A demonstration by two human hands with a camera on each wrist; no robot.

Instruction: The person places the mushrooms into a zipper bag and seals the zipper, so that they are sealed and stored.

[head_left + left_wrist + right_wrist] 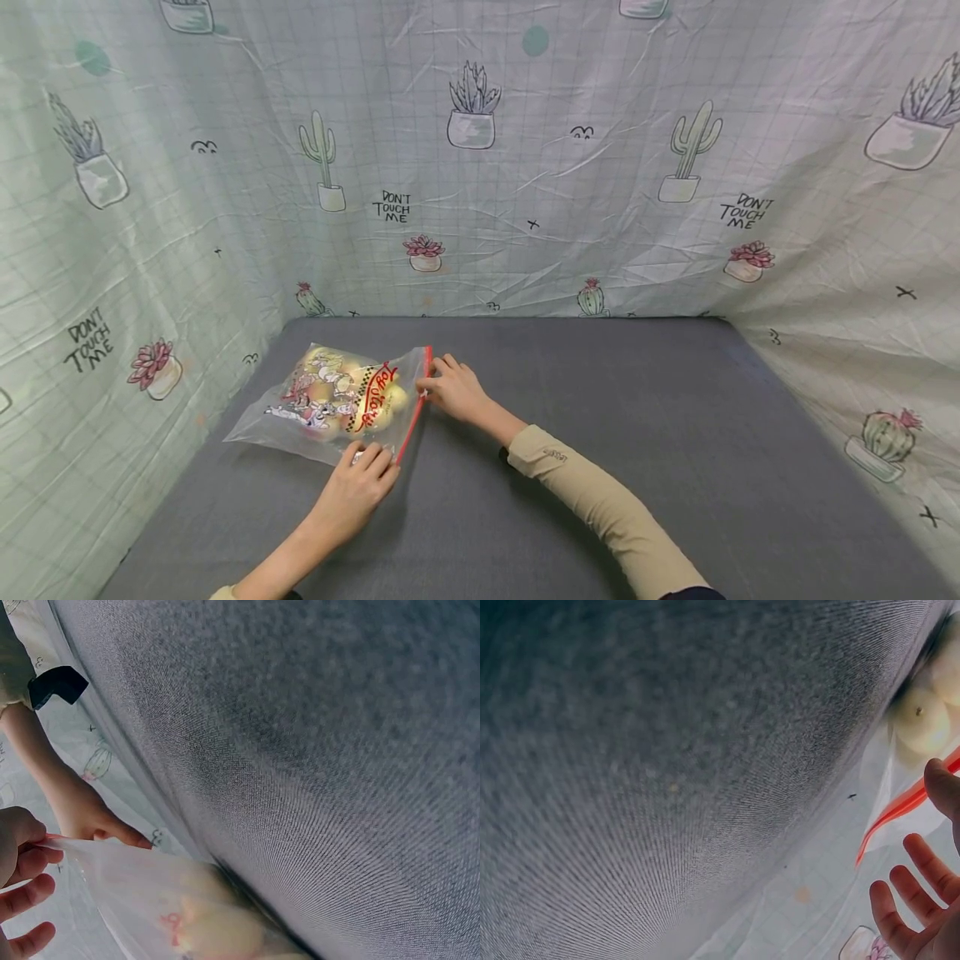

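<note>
A clear zip bag point(337, 404) with cartoon figures and red "Toy Story" lettering lies on its side at the table's left. Inside it are several round, pale yellow fruits point(921, 724), some with a reddish tint in the head view. A red zip strip point(906, 802) edges the bag's right end. My left hand point(354, 492) pinches the near corner by that strip, thumb and forefinger together and the other fingers loosely bent in the left wrist view. Farther up the same edge, my right hand point(459, 392) pinches the strip, its thumb lying against the red plastic.
Dark grey cloth covers the table point(637, 417). A pale curtain point(525, 192) printed with cacti and pots hangs at the back and on both sides, its left side close to the bag. A dark band point(58, 686) sits at the right sleeve's cuff.
</note>
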